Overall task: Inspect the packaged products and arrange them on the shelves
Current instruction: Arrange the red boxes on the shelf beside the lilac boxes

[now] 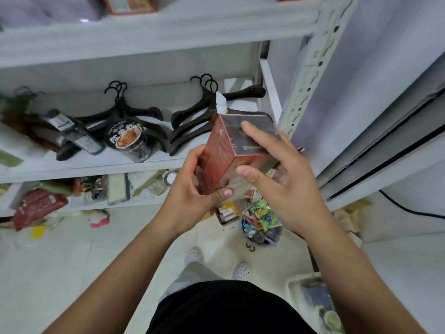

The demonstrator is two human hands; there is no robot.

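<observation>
The person holds a red-brown box (224, 150) up in front of the white shelf (96, 165) with both hands. The left hand (192, 189) grips the box's lower left side, its fingers (196, 154) curled round the edge and the thumb pressed under the bottom corner. The right hand (281, 182) spans the box's upper right corner: its fingers are spread and nearly straight across the top face, while the thumb bears on the near face, so the box is pinched between them. The box is tilted, top leaning away from the person.

Beyond the fingers of the left hand, on the shelf, stands a dark noodle cup (127, 138) with black hangers (134, 112) lying behind it, and further left of it a dark package (72, 133) lies on its side. Just behind the box a white tissue (220, 102) sticks up. Below the fingers of the right hand, on the floor, a basket (272, 237) holds coloured snack packets. Well left of the hands, on the lower shelf, lies a red bag (38, 206)
</observation>
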